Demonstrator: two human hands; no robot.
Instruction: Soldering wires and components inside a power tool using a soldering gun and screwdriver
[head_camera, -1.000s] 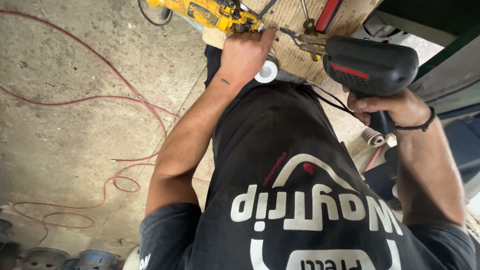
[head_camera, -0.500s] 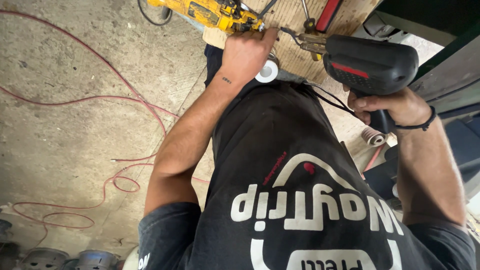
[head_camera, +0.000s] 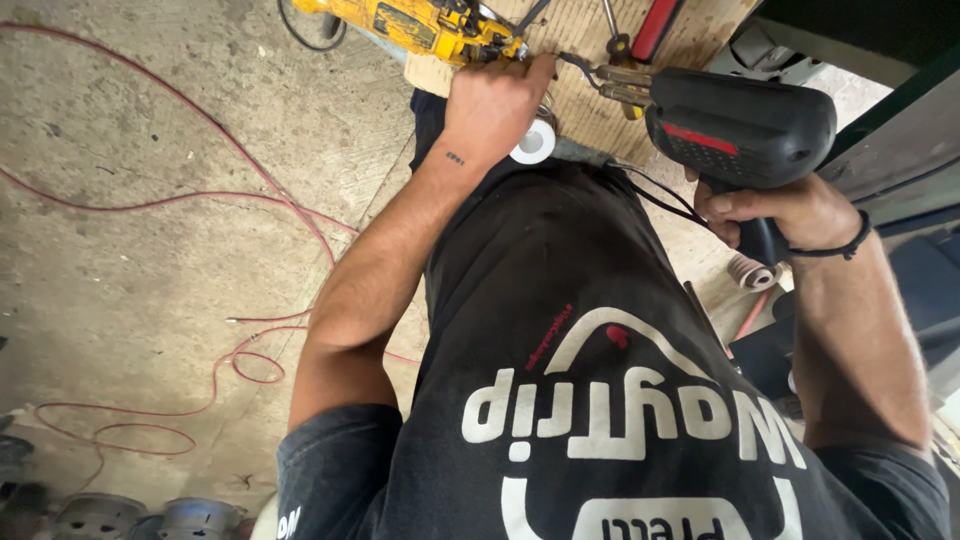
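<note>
My right hand (head_camera: 775, 215) grips the handle of a black pistol-shaped soldering gun (head_camera: 740, 125) with a red stripe. Its brass posts and thin tip point left over a wooden board (head_camera: 585, 95). My left hand (head_camera: 495, 105) rests on that board with its fingers curled, right at the gun's tip and against the end of a yellow power tool (head_camera: 410, 22). What the left fingers pinch is hidden. A white tape roll (head_camera: 533, 143) lies just below my left wrist.
A red cable (head_camera: 200, 200) snakes over the concrete floor at the left. Round metal parts (head_camera: 130, 515) sit at the bottom left. A red-handled tool (head_camera: 655, 25) lies on the board, and a small ribbed spool (head_camera: 748, 270) sits under my right hand. My black shirt fills the lower centre.
</note>
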